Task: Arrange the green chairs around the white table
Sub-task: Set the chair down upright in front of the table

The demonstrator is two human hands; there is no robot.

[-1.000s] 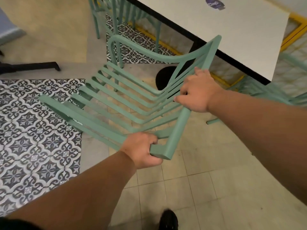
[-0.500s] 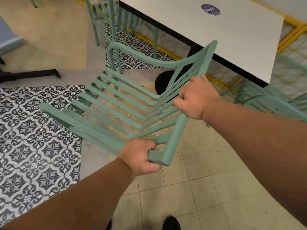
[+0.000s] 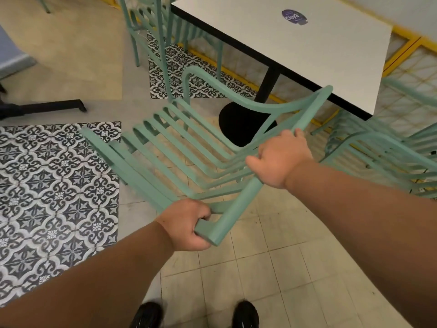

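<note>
The fingers (image 3: pixel 203 214) of the left hand (image 3: pixel 186 223) are curled tight round the near corner of a green chair (image 3: pixel 179 147), low in the middle of the frame, with the thumb tucked under the thick rail. Up and to the right, the right hand (image 3: pixel 281 159) grips the same side rail further along; its fingertips (image 3: pixel 298 133) hook over the far edge and the thumb presses the near side. So the chair hangs between the two hands, and its slats fan out from them towards the left and centre of the frame. It is tilted, with the curved top bar arching towards the upper middle. Its legs are hidden, so I cannot tell whether they touch the floor.

Just beyond the chair, in the upper right, stands the white table (image 3: pixel 331 67) with its dark edge and a round purple sticker (image 3: pixel 293 16) on top. The chair's upper corner reaches close to the table's near edge. The table's black round base (image 3: pixel 236 129) shows through the slats. A second green chair (image 3: pixel 146 29) stands by the table at the upper left, and a third (image 3: pixel 383 152) sits at the right edge, partly under the table's corner. Patterned black-and-white tiles (image 3: pixel 54 181) fill the left side, and two black shoes (image 3: pixel 246 312) peek in at the bottom
</note>
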